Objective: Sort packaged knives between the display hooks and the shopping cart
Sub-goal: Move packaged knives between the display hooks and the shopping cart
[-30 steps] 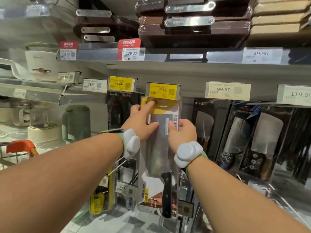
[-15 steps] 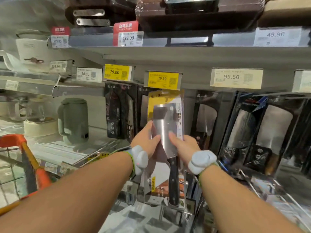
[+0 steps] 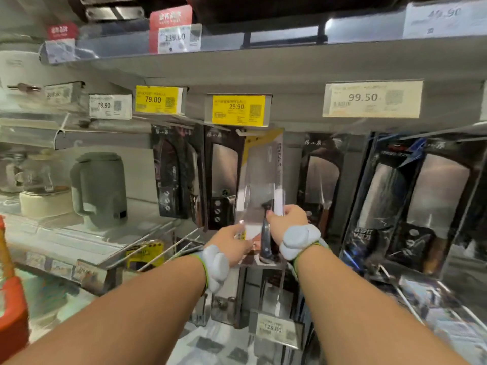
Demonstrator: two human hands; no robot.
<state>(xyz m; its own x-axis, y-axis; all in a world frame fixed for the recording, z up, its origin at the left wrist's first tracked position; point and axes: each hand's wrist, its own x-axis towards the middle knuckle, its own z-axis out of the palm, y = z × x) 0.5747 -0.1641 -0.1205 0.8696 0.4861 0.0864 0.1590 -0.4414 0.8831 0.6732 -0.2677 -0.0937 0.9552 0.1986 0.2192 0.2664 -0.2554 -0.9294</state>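
Note:
A packaged cleaver (image 3: 259,177) with a yellow top card and black handle hangs upright under the yellow 29.90 tag (image 3: 238,109), its top at the display hook (image 3: 241,132). My left hand (image 3: 232,241) pinches the pack's lower left edge. My right hand (image 3: 286,219) grips its lower right side by the handle. More boxed cleavers (image 3: 224,175) hang on hooks to either side. The orange rim of the shopping cart (image 3: 11,306) shows at the far left.
A grey kettle (image 3: 98,188) and glass jars (image 3: 18,172) stand on the left shelf. Dark boxed cleavers (image 3: 421,204) hang at right under the 99.50 tag (image 3: 373,98). Wire hooks with price tags (image 3: 272,329) jut out below my hands. Cutting boards lie on the shelf above.
Both hands slid down the cleaver pack from its blade area to its lower part. The pack's top now sits by the hook under the 29.90 tag. The view tilted down.

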